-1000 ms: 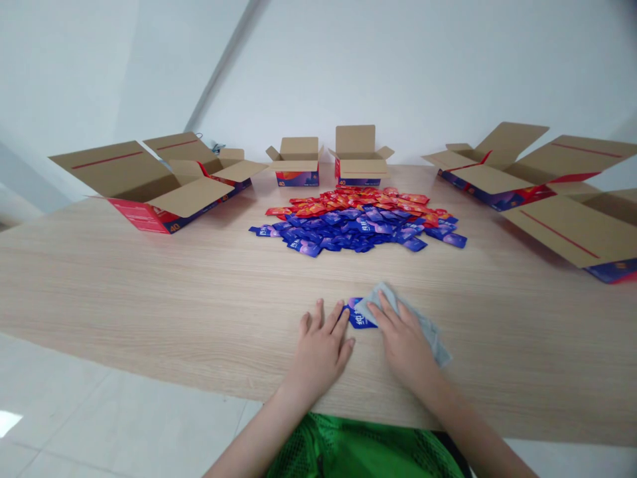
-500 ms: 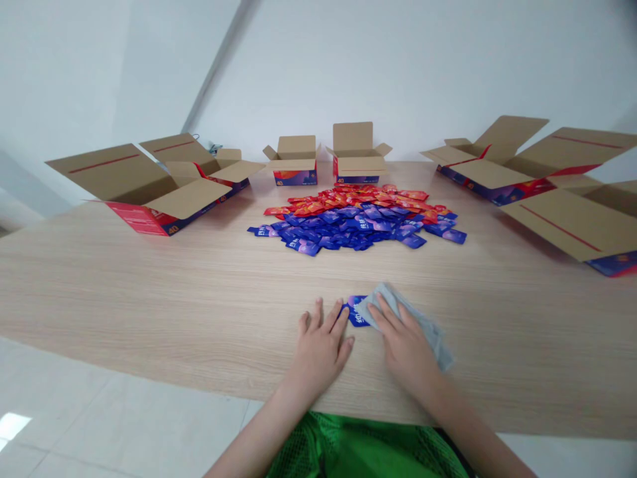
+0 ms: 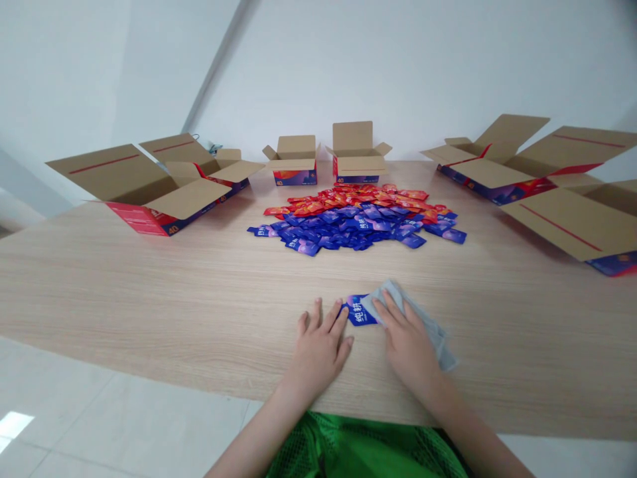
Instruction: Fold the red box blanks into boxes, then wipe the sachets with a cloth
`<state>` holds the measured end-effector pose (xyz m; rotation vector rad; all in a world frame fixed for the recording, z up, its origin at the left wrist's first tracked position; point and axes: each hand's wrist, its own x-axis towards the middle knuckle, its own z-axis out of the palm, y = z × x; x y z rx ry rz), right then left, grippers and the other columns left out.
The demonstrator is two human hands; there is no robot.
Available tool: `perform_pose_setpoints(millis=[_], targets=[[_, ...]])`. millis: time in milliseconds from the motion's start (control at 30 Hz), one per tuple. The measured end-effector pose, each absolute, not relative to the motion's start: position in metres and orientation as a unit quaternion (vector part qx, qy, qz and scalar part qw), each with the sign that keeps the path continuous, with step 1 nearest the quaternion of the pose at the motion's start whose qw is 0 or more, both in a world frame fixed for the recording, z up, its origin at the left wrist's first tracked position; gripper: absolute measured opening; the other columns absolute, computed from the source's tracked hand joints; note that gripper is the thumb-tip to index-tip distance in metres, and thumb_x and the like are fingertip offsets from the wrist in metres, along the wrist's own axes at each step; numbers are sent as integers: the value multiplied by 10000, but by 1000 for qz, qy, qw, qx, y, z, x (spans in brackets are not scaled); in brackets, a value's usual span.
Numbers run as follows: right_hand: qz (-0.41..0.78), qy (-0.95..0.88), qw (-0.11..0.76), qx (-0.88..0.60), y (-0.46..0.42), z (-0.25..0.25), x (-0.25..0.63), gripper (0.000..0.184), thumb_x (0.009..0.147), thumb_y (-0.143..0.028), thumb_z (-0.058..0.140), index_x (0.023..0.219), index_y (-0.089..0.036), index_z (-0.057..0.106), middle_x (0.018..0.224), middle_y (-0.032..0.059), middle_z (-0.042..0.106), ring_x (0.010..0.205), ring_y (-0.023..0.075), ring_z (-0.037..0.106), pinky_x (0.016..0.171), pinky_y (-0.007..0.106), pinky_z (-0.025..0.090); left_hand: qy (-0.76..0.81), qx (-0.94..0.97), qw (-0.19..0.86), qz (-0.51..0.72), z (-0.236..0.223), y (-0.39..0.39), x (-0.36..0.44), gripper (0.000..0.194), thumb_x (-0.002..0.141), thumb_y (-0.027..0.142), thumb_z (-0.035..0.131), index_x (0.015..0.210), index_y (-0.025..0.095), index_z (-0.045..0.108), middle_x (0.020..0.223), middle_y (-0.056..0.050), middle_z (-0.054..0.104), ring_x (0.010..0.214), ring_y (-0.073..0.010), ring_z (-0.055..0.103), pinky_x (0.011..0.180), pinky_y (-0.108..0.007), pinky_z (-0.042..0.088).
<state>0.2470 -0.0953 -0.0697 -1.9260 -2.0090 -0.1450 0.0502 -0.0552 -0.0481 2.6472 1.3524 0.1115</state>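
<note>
A blue sachet (image 3: 359,311) with white characters lies flat on the table in front of me. My left hand (image 3: 322,345) rests on the tabletop with its fingers spread, two fingertips pressing the sachet's narrow left end. Under the fingers of my right hand (image 3: 408,342) is a grey cloth (image 3: 432,326), held down over the sachet's right end, which it hides. Farther back lies a heap of similar sachets, the blue ones (image 3: 343,232) at the front and the red ones (image 3: 348,197) behind.
Open cardboard boxes stand around the heap: a large box (image 3: 139,219) on the left, two small boxes (image 3: 295,178) (image 3: 356,179) at the back, and more boxes (image 3: 497,194) on the right. The wooden table (image 3: 149,305) ends close to my body.
My right hand and the cloth have slid slightly to the right, so more of the sachet's printed face shows. My left hand stays in place.
</note>
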Motion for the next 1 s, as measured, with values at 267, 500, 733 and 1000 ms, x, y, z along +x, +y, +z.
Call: perform_pose_setpoints(millis=[267,500,733,1000], targets=[[-32,-735,164,-657,-94,-70,239,674,808,2,383,1428,-235,496,1548,-3,385,1414,276,322,1100,460,392,449,889,74,50,-50,-55,49,547,979,377,413,1507,245,361,1587,-32,306,1459,-403,191,1084,-621,300],[-49,-698,157,-697,-95,-69,252,608,851,-12,365,1414,-185,515,1534,59,407,1373,301,371,1081,475,395,454,886,77,50,-51,-56,50,552,980,363,414,1514,246,344,1591,-22,294,1460,-409,181,1092,-632,281],[-8,-741,166,-651,-90,-65,222,634,835,-16,394,1422,-226,508,1541,17,398,1386,289,353,1092,451,380,449,889,75,44,-49,-55,49,534,990,380,389,1504,237,365,1595,-10,281,1460,-405,184,1090,-624,295],[-38,-681,161,-713,-90,-63,257,590,849,-24,373,1397,-171,535,1515,72,435,1330,307,409,1062,477,399,453,887,77,46,-48,-56,51,554,986,368,399,1522,249,324,1595,-8,282,1461,-406,177,1096,-628,280]])
